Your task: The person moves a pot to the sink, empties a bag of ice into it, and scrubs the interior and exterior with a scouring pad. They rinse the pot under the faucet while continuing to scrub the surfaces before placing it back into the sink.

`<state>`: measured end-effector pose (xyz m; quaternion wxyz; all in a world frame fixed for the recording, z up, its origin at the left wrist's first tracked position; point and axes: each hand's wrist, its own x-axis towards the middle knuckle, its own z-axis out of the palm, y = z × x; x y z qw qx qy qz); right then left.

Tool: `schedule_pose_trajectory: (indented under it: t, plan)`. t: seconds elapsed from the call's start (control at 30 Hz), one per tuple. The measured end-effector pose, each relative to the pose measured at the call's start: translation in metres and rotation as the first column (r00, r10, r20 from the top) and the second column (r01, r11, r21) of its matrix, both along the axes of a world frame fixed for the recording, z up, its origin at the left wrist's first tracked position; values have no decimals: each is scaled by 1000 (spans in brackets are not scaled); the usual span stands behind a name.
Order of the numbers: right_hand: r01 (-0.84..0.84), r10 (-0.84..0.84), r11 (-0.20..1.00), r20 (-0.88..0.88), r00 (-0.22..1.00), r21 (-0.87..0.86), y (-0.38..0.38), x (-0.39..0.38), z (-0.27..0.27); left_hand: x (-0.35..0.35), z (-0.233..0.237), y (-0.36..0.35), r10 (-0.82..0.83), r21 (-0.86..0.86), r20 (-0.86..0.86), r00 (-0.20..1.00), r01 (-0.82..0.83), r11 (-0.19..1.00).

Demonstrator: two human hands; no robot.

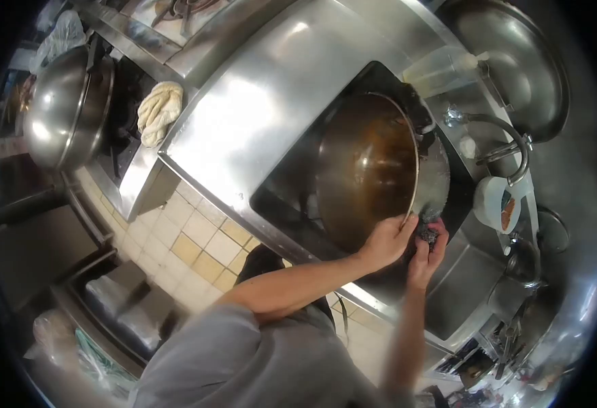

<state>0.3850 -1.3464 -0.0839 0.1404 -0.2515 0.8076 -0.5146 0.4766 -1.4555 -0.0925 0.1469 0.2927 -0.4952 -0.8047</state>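
Here, brown-filmed wok (363, 170) in left hand (385, 241), scrubber (428, 234) in right hand (426, 257)

The steel range (244, 122) holds a tilted wok (363, 170) in its well.

No readable text, label or number shows anywhere.

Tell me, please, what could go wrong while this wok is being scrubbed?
1. The wok stands tilted on its edge, gripped only at the rim by the left hand; it may slip and fall.
2. The right hand works the scrubber right at the rim, so fingers might get scraped.
3. A bowl sits close beside the tap; a swinging wok could knock it.
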Motion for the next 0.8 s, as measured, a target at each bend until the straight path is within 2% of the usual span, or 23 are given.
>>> schedule_pose_trajectory:
  t: [0.07, 0.1, 0.17, 0.2, 0.23, 0.27, 0.33, 0.37, 0.43, 0.47, 0.5, 0.57, 0.6, 0.63, 0.7, 0.73, 0.77, 0.8]
  plan:
    - [-27, 32, 998, -95, 995, 61, -6, 0, 16, -8, 7, 2, 102, 248, -83, 991, -78, 966]
    - [-29, 35, 997, -99, 994, 67, -9, -2, 24, -15, 5, 6, 105, 253, -87, 991, -80, 964]
    - [-47, 60, 996, -161, 985, 80, -14, -6, 36, -31, 2, 12, 266, 514, -72, 961, -193, 836]
    - [-43, 56, 996, -170, 984, 80, -15, -7, 37, -28, 10, 4, 299, 521, -16, 954, -247, 817]
    - [-100, 116, 991, -197, 974, 89, -16, -8, 37, -23, 7, -1, 271, 616, 9, 963, -218, 757]
    - [-152, 171, 983, -223, 960, 99, -18, -8, 37, -21, -2, -3, 266, 606, 55, 962, -244, 757]
    - [-211, 224, 973, -151, 963, 98, -32, 3, 40, -7, -4, -17, 224, 578, 117, 968, -250, 777]
    - [-293, 329, 944, -352, 876, 153, -43, 7, 38, 2, 2, -32, 190, 560, 118, 975, -224, 798]
    - [-414, 445, 895, -414, 794, 166, -61, 19, 44, 6, -6, -35, 303, 607, -11, 953, -234, 760]
    - [-426, 481, 877, -416, 772, 223, -65, 20, 45, 6, -2, -39, 325, 602, 10, 946, -265, 753]
    - [-392, 453, 891, -427, 782, 228, -63, 9, 46, 7, 2, -42, 351, 596, 33, 936, -301, 744]
    - [-370, 447, 895, -504, 739, 250, -61, -15, 42, 5, 2, -45, 304, 571, 5, 953, -253, 781]
    - [-281, 335, 942, -507, 794, 183, -57, -36, 34, 3, 7, -46, 312, 553, -15, 950, -252, 794]
    - [-274, 327, 945, -508, 797, 178, -63, -47, 24, 4, 12, -48, 331, 532, -34, 943, -263, 805]
    - [-41, 72, 996, -412, 908, 83, -70, -65, 28, 4, 16, -49, 256, 533, -20, 966, -206, 820]
    - [-81, 144, 986, -495, 857, 147, -79, -56, 32, 1, 10, -48, 232, 524, 25, 972, -210, 825]
    - [-186, 231, 973, -499, 835, 139, -89, -38, 21, -2, 3, -45, 204, 515, 71, 976, -211, 831]
    - [-303, 354, 935, -485, 800, 183, -104, -11, 33, 2, -5, -41, 253, 459, 82, 964, -262, 849]
